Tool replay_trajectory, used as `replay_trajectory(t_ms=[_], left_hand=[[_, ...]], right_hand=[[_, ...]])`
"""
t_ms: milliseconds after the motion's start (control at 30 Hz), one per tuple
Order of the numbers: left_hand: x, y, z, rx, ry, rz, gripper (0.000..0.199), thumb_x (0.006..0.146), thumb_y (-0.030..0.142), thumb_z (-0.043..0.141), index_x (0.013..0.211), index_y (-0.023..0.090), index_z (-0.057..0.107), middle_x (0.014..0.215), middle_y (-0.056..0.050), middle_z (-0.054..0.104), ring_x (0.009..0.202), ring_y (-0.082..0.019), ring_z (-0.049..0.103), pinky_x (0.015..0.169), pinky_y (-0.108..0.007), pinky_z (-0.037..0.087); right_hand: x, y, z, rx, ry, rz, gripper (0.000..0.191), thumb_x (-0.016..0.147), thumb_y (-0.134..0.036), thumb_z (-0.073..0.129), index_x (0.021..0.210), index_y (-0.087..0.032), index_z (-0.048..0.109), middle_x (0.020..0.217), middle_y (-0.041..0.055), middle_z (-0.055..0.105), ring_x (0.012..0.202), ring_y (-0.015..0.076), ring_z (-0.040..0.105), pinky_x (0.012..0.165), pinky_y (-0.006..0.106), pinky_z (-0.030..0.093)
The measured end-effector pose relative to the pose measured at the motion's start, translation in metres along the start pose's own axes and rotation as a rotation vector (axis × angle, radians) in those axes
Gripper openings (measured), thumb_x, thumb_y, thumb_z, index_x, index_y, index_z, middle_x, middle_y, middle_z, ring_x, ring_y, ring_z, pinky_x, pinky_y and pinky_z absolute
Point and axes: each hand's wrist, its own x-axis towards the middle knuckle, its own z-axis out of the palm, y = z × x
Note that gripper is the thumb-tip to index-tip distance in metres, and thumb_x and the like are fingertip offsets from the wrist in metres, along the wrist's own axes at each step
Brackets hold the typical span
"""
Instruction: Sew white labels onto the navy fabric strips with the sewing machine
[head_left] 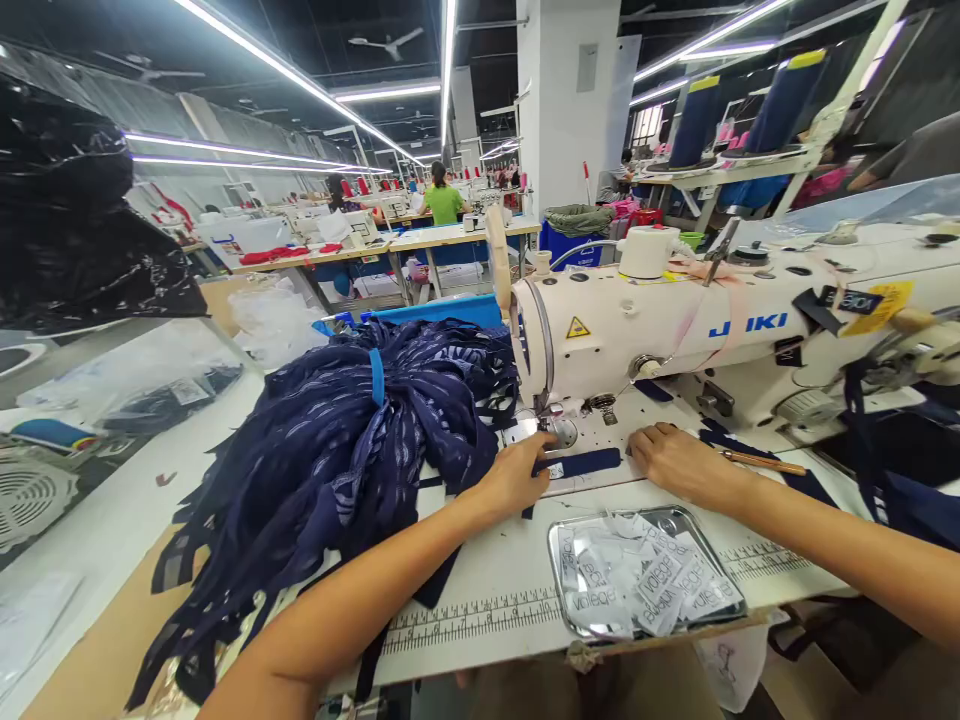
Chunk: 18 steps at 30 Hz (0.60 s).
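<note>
My left hand point(519, 474) is beside the needle area of a white sewing machine point(600, 320), its fingers closed on the left end of a navy fabric strip point(592, 462). A small white label point(556, 470) lies on that strip near my fingertips. Just past the strip's right end, my right hand point(667, 458) rests on the machine bed with its fingers curled together; what they may hold is hidden. In front of both hands, a shiny metal tray point(559, 560) contains many loose white printed labels point(652, 580).
A large bundle of navy strips point(375, 440), tied with a blue band point(376, 377), covers the table on the left. An orange-handled tool point(765, 462) lies right of my right hand. Printed ruler scales point(472, 620) run along the table's front edge. A person in green point(444, 204) sits farther back.
</note>
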Motion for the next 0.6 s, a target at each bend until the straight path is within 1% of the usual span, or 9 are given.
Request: replay_trajectory(t_ms=[67, 133, 200, 267, 333, 400, 500, 533, 600], left_hand=[[-0.003, 0.001, -0.001, 0.14, 0.028, 0.095, 0.045, 0.072, 0.008, 0.048, 0.116, 0.014, 0.046, 0.102, -0.008, 0.056, 0.091, -0.019, 0.053, 0.08, -0.032, 0.043], [-0.005, 0.004, -0.003, 0.337, 0.029, 0.242, 0.038, 0.074, 0.006, 0.046, 0.111, 0.013, 0.049, 0.108, -0.011, 0.053, 0.096, -0.021, 0.051, 0.081, -0.033, 0.042], [-0.007, 0.006, -0.005, 0.531, -0.017, 0.405, 0.027, 0.079, 0.007, 0.041, 0.102, 0.013, 0.054, 0.107, -0.011, 0.053, 0.095, -0.022, 0.05, 0.081, -0.036, 0.04], [-0.007, 0.006, -0.006, 0.652, -0.06, 0.49, 0.024, 0.083, 0.009, 0.037, 0.095, 0.013, 0.057, 0.103, -0.011, 0.055, 0.092, -0.023, 0.05, 0.079, -0.037, 0.039], [-0.009, 0.005, -0.006, 0.678, -0.068, 0.465, 0.022, 0.083, 0.013, 0.04, 0.095, 0.013, 0.058, 0.101, -0.011, 0.056, 0.093, -0.023, 0.05, 0.079, -0.037, 0.039], [-0.012, 0.002, -0.006, 0.648, -0.066, 0.395, 0.024, 0.082, 0.017, 0.045, 0.101, 0.014, 0.057, 0.104, -0.01, 0.054, 0.096, -0.024, 0.049, 0.08, -0.037, 0.039], [-0.015, -0.001, -0.006, 0.614, -0.079, 0.35, 0.031, 0.081, 0.018, 0.045, 0.11, 0.015, 0.054, 0.107, -0.01, 0.052, 0.099, -0.024, 0.048, 0.079, -0.036, 0.04], [-0.016, -0.001, -0.006, 0.623, -0.082, 0.352, 0.032, 0.081, 0.017, 0.043, 0.112, 0.015, 0.053, 0.107, -0.01, 0.052, 0.099, -0.024, 0.048, 0.078, -0.035, 0.04], [-0.017, 0.0, -0.006, 0.662, -0.079, 0.369, 0.031, 0.081, 0.015, 0.042, 0.111, 0.014, 0.053, 0.107, -0.011, 0.052, 0.098, -0.024, 0.048, 0.078, -0.036, 0.04]], right_hand=[[0.001, -0.001, 0.0, -0.007, 0.011, -0.026, 0.025, 0.067, 0.004, 0.042, 0.065, -0.013, 0.061, 0.062, 0.0111, 0.058, 0.056, 0.0214, 0.053, 0.052, 0.032, 0.033], [0.001, 0.0, 0.003, 0.003, 0.033, -0.033, 0.025, 0.068, 0.003, 0.043, 0.064, -0.014, 0.06, 0.062, 0.0103, 0.057, 0.056, 0.0214, 0.052, 0.053, 0.032, 0.032], [0.0, 0.003, 0.009, 0.041, 0.062, -0.013, 0.024, 0.07, 0.002, 0.042, 0.065, -0.014, 0.059, 0.066, 0.0099, 0.058, 0.058, 0.0213, 0.053, 0.055, 0.032, 0.033], [-0.003, 0.006, 0.014, 0.108, 0.089, 0.038, 0.024, 0.072, 0.001, 0.042, 0.068, -0.015, 0.059, 0.069, 0.0093, 0.06, 0.06, 0.0208, 0.054, 0.058, 0.032, 0.035], [-0.006, 0.009, 0.018, 0.189, 0.103, 0.145, 0.023, 0.074, -0.001, 0.04, 0.07, -0.015, 0.059, 0.068, 0.0082, 0.06, 0.061, 0.0205, 0.054, 0.058, 0.032, 0.037], [-0.007, 0.009, 0.017, 0.298, 0.126, 0.316, 0.021, 0.078, -0.008, 0.039, 0.07, -0.017, 0.057, 0.067, 0.0072, 0.06, 0.059, 0.0201, 0.054, 0.056, 0.032, 0.037], [-0.004, 0.001, 0.006, 0.588, 0.238, 0.542, 0.023, 0.084, -0.024, 0.036, 0.074, -0.02, 0.056, 0.072, 0.0062, 0.061, 0.06, 0.0189, 0.056, 0.055, 0.031, 0.041], [-0.001, -0.004, 0.0, 0.713, 0.28, 0.561, 0.023, 0.085, -0.027, 0.035, 0.077, -0.02, 0.055, 0.076, 0.0062, 0.062, 0.064, 0.0186, 0.057, 0.058, 0.03, 0.043], [0.005, -0.017, -0.012, 0.943, 0.316, 0.513, 0.025, 0.087, -0.03, 0.033, 0.083, -0.021, 0.055, 0.085, 0.0068, 0.063, 0.075, 0.0183, 0.059, 0.065, 0.029, 0.046]])
